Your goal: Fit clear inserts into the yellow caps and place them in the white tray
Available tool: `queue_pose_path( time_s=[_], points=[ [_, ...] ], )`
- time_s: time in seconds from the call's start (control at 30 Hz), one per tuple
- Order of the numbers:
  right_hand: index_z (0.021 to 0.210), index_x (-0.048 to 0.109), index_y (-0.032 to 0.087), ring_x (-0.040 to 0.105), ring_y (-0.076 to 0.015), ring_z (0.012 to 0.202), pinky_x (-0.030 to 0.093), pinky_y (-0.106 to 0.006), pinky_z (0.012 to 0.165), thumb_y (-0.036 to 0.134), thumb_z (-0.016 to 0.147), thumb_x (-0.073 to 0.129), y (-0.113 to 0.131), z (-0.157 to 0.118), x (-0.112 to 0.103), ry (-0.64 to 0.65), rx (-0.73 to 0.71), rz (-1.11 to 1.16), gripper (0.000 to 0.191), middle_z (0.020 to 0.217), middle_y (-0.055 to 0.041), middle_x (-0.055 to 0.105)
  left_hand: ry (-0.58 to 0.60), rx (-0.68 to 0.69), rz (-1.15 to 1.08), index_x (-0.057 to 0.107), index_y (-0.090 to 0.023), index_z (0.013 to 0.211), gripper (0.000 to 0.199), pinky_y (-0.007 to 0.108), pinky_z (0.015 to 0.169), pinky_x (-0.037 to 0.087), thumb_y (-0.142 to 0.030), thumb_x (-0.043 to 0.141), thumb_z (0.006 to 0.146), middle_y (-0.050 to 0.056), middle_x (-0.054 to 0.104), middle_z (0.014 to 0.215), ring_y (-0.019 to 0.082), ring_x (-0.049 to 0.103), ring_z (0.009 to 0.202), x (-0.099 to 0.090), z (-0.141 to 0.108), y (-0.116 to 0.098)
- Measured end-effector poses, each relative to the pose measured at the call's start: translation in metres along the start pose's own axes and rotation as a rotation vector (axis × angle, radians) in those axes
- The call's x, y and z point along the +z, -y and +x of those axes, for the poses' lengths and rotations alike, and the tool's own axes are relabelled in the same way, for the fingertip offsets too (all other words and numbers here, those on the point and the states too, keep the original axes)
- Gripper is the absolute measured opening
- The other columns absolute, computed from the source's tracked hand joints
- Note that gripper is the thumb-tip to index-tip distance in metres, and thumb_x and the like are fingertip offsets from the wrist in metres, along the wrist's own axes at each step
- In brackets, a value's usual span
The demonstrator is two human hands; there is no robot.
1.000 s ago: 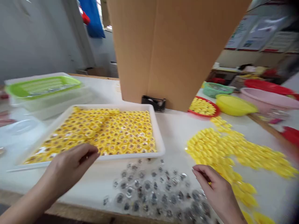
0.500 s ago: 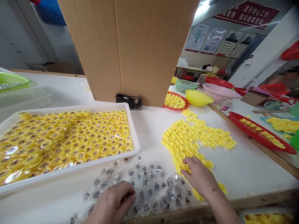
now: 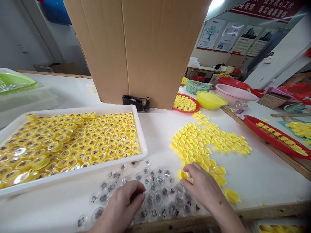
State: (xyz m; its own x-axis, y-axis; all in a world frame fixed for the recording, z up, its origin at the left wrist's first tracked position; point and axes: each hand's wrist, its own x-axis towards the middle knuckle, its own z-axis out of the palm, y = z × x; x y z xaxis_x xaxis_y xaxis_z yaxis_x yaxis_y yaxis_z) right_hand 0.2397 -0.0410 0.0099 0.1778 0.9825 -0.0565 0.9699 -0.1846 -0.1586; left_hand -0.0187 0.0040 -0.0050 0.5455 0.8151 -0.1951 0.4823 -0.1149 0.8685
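Observation:
My right hand (image 3: 202, 184) pinches a small round yellow cap (image 3: 182, 175) between thumb and fingers, at the near left edge of a spread of yellow caps (image 3: 190, 142). My left hand (image 3: 127, 204) hovers over many clear round discs (image 3: 157, 197) printed with dark little pictures. Its thumb and fingers are closed together, and whatever they might hold is hidden. Left of the hands stands a white tray (image 3: 143, 142) full of yellow caps that bear printed discs (image 3: 97, 148).
An upright cardboard sheet (image 3: 138, 48) and a black tape dispenser (image 3: 136, 103) stand at the back. Right of them are a red plate (image 3: 187, 110), a yellow bowl (image 3: 211, 100) and a pink basin (image 3: 234, 94). A wooden strip (image 3: 274, 145) crosses the table beside a long red tray (image 3: 252, 129).
My right hand has drawn slightly left with a yellow cap now showing in its fingers. My left hand has shifted a little right. The whole view has moved slightly.

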Motion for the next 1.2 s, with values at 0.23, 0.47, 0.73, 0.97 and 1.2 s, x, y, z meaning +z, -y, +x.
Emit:
queue_pose_path(
  time_s=[0.23, 0.47, 0.73, 0.97, 1.2],
  points=[
    [0.087, 0.052, 0.02, 0.053, -0.0185, 0.079, 0.041, -0.03, 0.067, 0.005, 0.073, 0.049, 0.067, 0.006, -0.007, 0.018, -0.352, 0.183, 0.021, 0.088, -0.0024, 0.053, 0.141, -0.256, -0.914, 0.051, -0.018, 0.122, 0.052, 0.031, 0.068, 0.048, -0.046, 0.058, 0.078, 0.01, 0.063, 0.1, 0.019, 0.063, 0.078, 0.019, 0.019, -0.004],
    [0.089, 0.054, 0.019, 0.054, -0.0165, 0.078, 0.043, -0.027, 0.068, 0.004, 0.073, 0.05, 0.085, 0.024, 0.008, 0.037, -0.469, 0.302, 0.023, 0.089, -0.0024, 0.054, 0.047, -0.285, -1.108, 0.05, -0.019, 0.124, 0.056, 0.025, 0.065, 0.045, -0.037, 0.069, 0.074, 0.004, 0.065, 0.081, 0.013, 0.061, 0.069, 0.02, 0.029, 0.006],
    [0.093, 0.058, 0.022, 0.057, -0.0148, 0.077, 0.045, -0.026, 0.068, 0.013, 0.082, 0.052, 0.053, 0.018, -0.004, 0.071, -0.402, 0.458, 0.015, 0.09, -0.0017, 0.056, -0.061, -0.304, -1.098, 0.063, -0.014, 0.092, 0.031, 0.024, 0.065, 0.048, -0.035, 0.071, 0.07, 0.004, 0.064, 0.082, 0.012, 0.061, 0.069, 0.006, 0.026, 0.005],
    [0.093, 0.063, 0.023, 0.058, -0.018, 0.078, 0.045, -0.029, 0.07, 0.007, 0.074, 0.056, 0.038, -0.006, 0.017, 0.204, -0.289, 0.179, 0.026, 0.091, -0.0018, 0.055, -0.084, -0.334, -1.013, 0.06, -0.014, 0.093, 0.033, 0.025, 0.067, 0.051, -0.037, 0.07, 0.072, 0.005, 0.064, 0.086, 0.016, 0.065, 0.075, -0.003, 0.017, 0.015],
    [0.082, 0.061, 0.022, 0.056, -0.0161, 0.075, 0.045, -0.028, 0.069, 0.007, 0.082, 0.048, 0.04, -0.003, 0.021, 0.163, -0.334, 0.256, 0.02, 0.084, -0.0012, 0.054, -0.116, -0.378, -1.011, 0.054, -0.015, 0.113, 0.049, 0.027, 0.065, 0.052, -0.036, 0.07, 0.072, 0.006, 0.065, 0.085, 0.017, 0.066, 0.071, -0.001, 0.01, 0.011]
  ],
)
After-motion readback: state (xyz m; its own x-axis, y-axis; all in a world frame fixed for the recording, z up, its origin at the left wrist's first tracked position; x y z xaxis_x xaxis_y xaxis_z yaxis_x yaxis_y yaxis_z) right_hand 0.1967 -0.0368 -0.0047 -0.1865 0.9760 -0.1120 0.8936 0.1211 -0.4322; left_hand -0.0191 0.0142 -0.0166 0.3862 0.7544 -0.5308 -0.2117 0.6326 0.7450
